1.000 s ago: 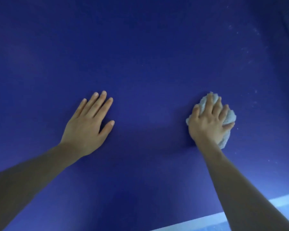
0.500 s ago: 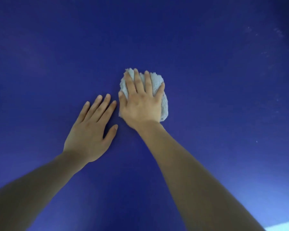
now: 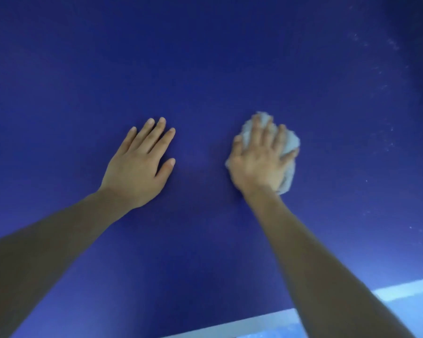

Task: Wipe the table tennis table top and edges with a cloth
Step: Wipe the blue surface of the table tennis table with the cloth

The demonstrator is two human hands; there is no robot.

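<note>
The dark blue table tennis table top [image 3: 205, 69] fills nearly the whole view. A bunched pale grey cloth [image 3: 291, 145] lies on it right of centre. My right hand [image 3: 259, 159] presses flat on the cloth with fingers spread and straight, slightly blurred by motion; most of the cloth is hidden under the palm. My left hand [image 3: 139, 164] rests flat on the bare table surface to the left, fingers straight, about a hand's width from the cloth.
The table's white edge line [image 3: 254, 322] runs along the bottom right, close to me. Pale dust specks [image 3: 386, 86] dot the surface at the far right. Bare blue surface stretches beyond and to both sides of my hands.
My right hand slid the cloth left until it nearly touched my left hand, then back right. My left hand stayed planted. The white edge line has come back into view.
</note>
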